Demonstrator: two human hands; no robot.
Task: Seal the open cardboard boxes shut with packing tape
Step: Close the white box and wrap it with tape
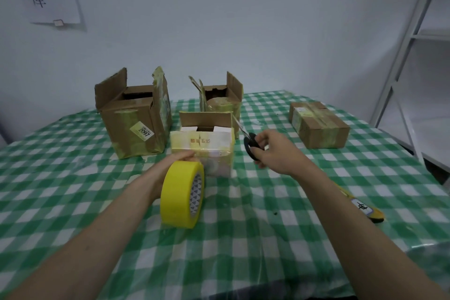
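- My table [267,238] wears a green-and-white checked cloth.
- A tall open box [136,126] stands at my far left, flaps up.
- Behind the middle sits a second open box [222,100].
- In front of it a small pale box [207,148] stands open.
- A closed, taped box [319,126] lies far right, well apart.
- By my right forearm lies a yellowish object [365,209], maybe a cutter.

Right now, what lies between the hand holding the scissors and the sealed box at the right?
In the head view, only bare checked tablecloth lies between the right hand with its scissors and the sealed box.
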